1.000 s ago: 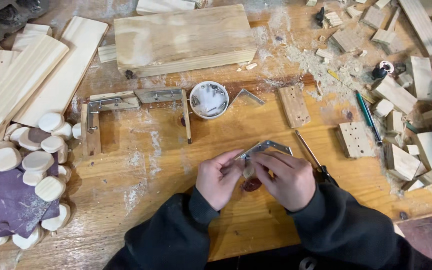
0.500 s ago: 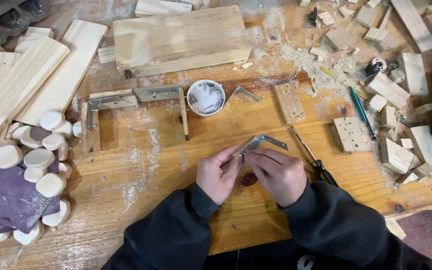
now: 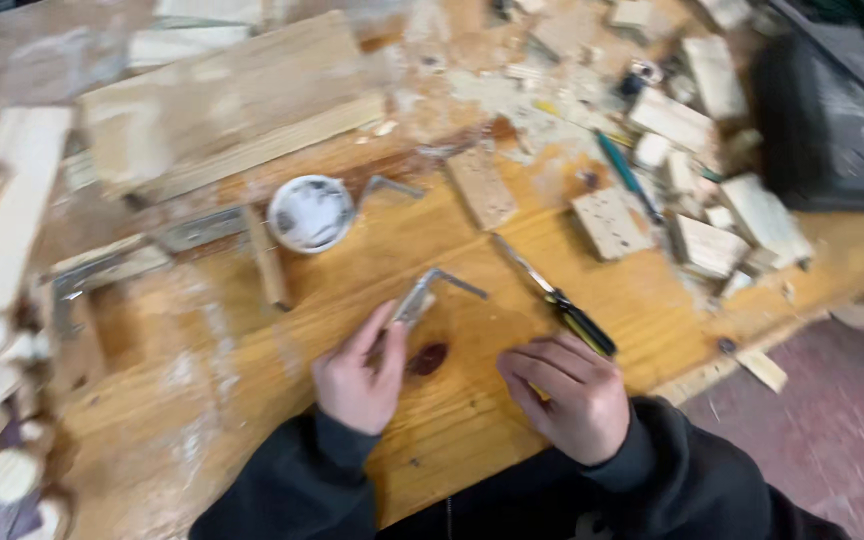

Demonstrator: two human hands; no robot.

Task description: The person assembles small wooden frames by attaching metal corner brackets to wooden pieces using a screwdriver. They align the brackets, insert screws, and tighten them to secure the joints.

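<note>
Near the bench's front edge, our right hand (image 3: pixel 564 398) rests curled on the wood, holding nothing we can see, just beside the pliers (image 3: pixel 557 296). Our left hand (image 3: pixel 357 372) pinches one leg of the metal bracket (image 3: pixel 430 292), which lies mid-bench. We judge that we are positioning the bracket; next calls for a steady grip. Farther off sit a white cup (image 3: pixel 310 212) and wood blocks (image 3: pixel 607 220).

A sawdust-strewn wooden workbench (image 3: pixel 202 420) stands over a reddish floor (image 3: pixel 832 440).
</note>
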